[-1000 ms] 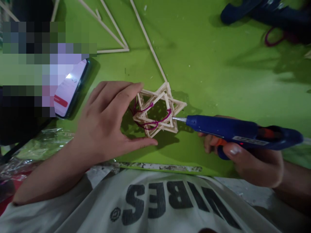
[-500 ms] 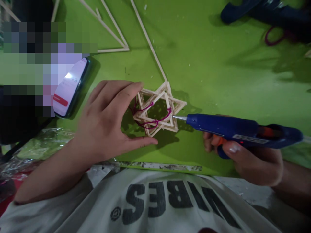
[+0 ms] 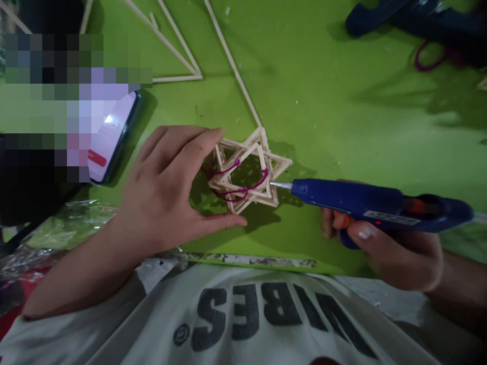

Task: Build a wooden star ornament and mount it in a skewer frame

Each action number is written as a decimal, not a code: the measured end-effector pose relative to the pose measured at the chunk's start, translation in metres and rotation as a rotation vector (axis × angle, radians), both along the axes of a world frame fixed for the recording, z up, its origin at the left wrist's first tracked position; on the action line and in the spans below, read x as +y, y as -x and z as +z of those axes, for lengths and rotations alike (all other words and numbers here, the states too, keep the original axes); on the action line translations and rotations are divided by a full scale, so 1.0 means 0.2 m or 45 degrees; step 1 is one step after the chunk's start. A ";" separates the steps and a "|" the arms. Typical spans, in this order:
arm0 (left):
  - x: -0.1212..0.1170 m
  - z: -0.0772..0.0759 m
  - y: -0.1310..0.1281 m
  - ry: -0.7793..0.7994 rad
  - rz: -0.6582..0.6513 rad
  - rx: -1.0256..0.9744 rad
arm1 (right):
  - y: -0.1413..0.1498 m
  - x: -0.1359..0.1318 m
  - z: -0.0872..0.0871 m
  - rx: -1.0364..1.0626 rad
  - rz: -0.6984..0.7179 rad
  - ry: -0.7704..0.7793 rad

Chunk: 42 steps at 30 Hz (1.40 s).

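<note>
My left hand spans the left side of a six-pointed star built from thin pale wooden sticks, fingertips at its upper left corner and thumb along the lower edge. Purple string is tied to the inner sticks and loops across the star. In my right hand is a blue hot glue gun, its orange trigger under the fingers and a small red light lit. The metal nozzle meets the star's right inner part; any glue there is too small to make out.
A long stick reaches up from the star's top point. Stick frames lie at upper left, near a lit phone. Clear plastic wrap lies left. A dark blue object and purple loop sit at upper right.
Almost nothing differs. The fingers of my right hand around the trigger have shifted very slightly; the star, the nozzle and my left hand stay in place.
</note>
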<state>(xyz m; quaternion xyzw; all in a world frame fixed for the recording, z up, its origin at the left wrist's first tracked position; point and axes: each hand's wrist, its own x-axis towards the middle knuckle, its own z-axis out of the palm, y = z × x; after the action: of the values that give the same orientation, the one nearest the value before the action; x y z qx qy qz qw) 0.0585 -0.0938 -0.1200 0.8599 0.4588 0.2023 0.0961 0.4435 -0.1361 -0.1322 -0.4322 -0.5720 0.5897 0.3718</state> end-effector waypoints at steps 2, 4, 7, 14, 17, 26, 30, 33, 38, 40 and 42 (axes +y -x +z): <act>0.00 0.00 0.00 -0.008 -0.009 0.002 | 0.00 0.00 0.00 -0.004 -0.001 -0.011; 0.01 0.00 0.01 -0.003 -0.018 0.001 | 0.00 0.00 0.01 -0.028 -0.002 -0.006; 0.01 0.01 0.00 -0.009 -0.016 0.008 | 0.01 0.01 0.01 -0.043 -0.012 -0.002; 0.01 0.02 -0.01 -0.035 -0.005 0.040 | 0.03 0.02 0.03 -0.040 -0.018 -0.033; 0.01 0.03 -0.02 -0.036 -0.001 0.040 | 0.02 0.00 0.01 -0.053 -0.047 -0.063; 0.00 0.08 -0.03 0.077 0.009 0.080 | 0.00 0.00 0.00 -0.096 0.025 -0.107; 0.01 0.09 -0.02 0.092 -0.005 0.091 | 0.00 0.02 0.00 -0.101 0.042 -0.105; 0.01 0.09 -0.02 0.110 -0.016 0.106 | 0.00 0.02 0.00 -0.091 0.055 -0.086; 0.01 0.10 -0.01 0.141 0.001 0.121 | 0.00 0.01 -0.01 -0.077 0.015 -0.088; 0.01 0.10 -0.01 0.147 -0.004 0.120 | 0.00 0.00 -0.02 -0.086 -0.017 -0.079; 0.01 0.10 -0.01 0.149 -0.011 0.116 | 0.00 -0.01 -0.02 -0.096 -0.019 -0.076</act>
<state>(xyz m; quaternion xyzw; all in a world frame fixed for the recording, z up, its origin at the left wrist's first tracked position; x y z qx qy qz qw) 0.0604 -0.0918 -0.1005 0.8630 0.4701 0.1354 0.1259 0.4442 -0.1380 -0.1360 -0.4470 -0.5997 0.5529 0.3672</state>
